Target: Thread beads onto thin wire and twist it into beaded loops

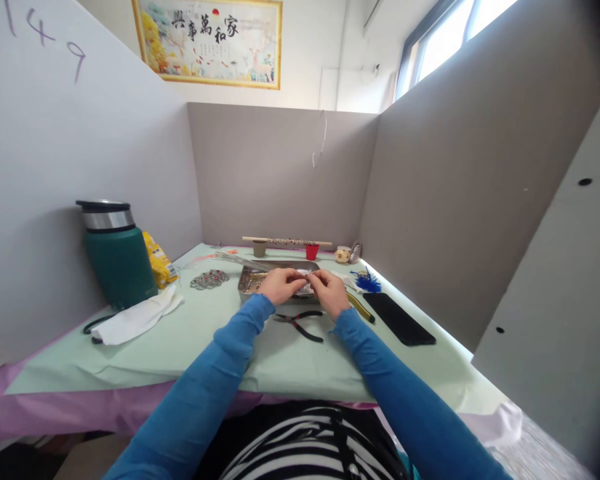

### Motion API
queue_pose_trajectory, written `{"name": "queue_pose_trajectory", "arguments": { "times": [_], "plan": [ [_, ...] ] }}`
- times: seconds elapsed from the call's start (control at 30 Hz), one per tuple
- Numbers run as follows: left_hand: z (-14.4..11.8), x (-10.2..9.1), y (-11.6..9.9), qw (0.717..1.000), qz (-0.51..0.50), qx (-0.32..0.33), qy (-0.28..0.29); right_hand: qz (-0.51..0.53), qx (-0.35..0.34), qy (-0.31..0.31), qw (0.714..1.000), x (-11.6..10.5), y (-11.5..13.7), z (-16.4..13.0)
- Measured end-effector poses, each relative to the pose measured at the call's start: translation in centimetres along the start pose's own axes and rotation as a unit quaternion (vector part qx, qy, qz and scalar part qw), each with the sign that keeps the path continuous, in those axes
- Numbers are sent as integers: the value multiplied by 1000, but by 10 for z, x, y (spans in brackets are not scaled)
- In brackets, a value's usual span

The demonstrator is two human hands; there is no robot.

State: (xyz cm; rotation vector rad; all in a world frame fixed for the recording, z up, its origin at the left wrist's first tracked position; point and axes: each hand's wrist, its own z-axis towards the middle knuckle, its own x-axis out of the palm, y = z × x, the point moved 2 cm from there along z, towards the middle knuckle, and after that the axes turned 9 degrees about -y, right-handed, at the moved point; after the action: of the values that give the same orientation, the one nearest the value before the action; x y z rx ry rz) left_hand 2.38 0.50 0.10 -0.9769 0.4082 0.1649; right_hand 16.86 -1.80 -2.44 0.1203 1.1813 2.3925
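My left hand [283, 286] and my right hand [329, 291] meet fingertip to fingertip above a metal tray [243, 291]. Both are closed in a pinch; whatever lies between the fingertips is too small to name. Small beads [253, 283] fill the tray's left part, and something pale shows behind my fingers. Thin metal wires [240, 259] rest across the tray's back left edge. Just in front of my hands lie pliers with black and red handles [300, 320], their jaws pointing left. A tool with yellow-green handles [361, 308] is partly hidden by my right hand.
Left stand a green bottle [117, 260], a yellow packet [159, 260], a white cloth [137, 319] and a beaded heap [210, 279]. A beaded stick [286, 241] spans a brown cup [259, 249] and a red cup [312, 251]. Right lie a black phone [399, 319] and blue strands [367, 281].
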Motion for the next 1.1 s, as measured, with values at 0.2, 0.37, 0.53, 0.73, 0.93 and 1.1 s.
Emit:
{"name": "queue_pose_trajectory", "arguments": {
  "times": [0.2,0.37,0.53,0.73,0.93,1.1],
  "plan": [
    [-1,-2,-3,998,-49,-23,18,53,50,-5,997,0,0,1],
    [-1,-2,-3,1000,-19,10,-14,43,20,-35,998,-2,2,3],
    [1,-3,0,998,-47,-13,-46,10,18,-48,999,-7,4,4],
    [7,-16,8,946,-280,-134,-99,-147,-169,106,969,-2,20,-18],
    [12,-20,17,885,-399,-216,-103,-267,-251,337,868,3,20,-36],
    [13,-19,19,877,-413,-224,-103,-293,-235,344,861,-2,17,-37]
  ]
}}
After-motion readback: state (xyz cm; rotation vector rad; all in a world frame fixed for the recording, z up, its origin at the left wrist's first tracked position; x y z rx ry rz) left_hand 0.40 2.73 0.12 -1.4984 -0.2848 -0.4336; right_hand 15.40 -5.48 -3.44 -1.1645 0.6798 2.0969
